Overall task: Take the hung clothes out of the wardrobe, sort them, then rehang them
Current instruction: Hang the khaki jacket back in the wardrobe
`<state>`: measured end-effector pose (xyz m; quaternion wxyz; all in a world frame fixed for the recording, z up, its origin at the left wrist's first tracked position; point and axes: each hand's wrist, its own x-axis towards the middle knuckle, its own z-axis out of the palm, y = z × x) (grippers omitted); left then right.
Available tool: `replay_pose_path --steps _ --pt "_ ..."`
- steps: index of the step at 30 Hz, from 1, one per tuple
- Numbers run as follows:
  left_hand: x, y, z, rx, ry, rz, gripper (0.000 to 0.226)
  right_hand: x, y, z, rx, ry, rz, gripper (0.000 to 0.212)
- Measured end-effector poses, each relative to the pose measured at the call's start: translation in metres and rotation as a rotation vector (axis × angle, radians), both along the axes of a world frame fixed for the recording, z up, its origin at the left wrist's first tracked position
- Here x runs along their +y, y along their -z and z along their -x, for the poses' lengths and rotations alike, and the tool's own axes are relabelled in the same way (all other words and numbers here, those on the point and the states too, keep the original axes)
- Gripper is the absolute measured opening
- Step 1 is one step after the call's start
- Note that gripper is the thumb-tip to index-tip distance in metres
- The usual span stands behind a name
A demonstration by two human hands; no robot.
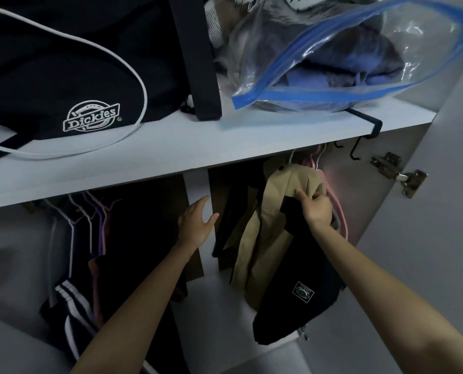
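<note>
Under the white wardrobe shelf (198, 147), our right hand (316, 209) pinches the top of the tan cotton jacket (265, 238) and a black patch-labelled cloth (300, 292), both hanging straight down in the right compartment, our open, empty left hand (196, 225) farther left.

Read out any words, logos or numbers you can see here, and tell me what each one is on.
"Dickies": white round logo on the black bag lying on the top shelf.
Small white-outlined patch on the black garment that the right hand grips: too small to read.
Nothing else legible.
</note>
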<state>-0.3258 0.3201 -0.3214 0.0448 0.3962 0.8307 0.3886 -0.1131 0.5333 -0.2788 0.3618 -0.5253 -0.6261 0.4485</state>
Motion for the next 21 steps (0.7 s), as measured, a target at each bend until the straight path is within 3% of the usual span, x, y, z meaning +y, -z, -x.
replay_pose_path --steps 3,9,21 --pt "0.004 0.000 -0.004 0.017 -0.003 0.003 0.058 0.007 0.005 0.001 -0.027 0.004 0.004 0.026" --pt "0.006 0.004 -0.012 0.031 0.007 0.032 0.058 0.018 0.016 -0.002 -0.062 0.006 0.019 0.037" --pt "0.008 0.019 -0.017 0.044 0.037 0.056 0.057 0.036 0.018 -0.019 -0.099 0.073 -0.042 0.037"
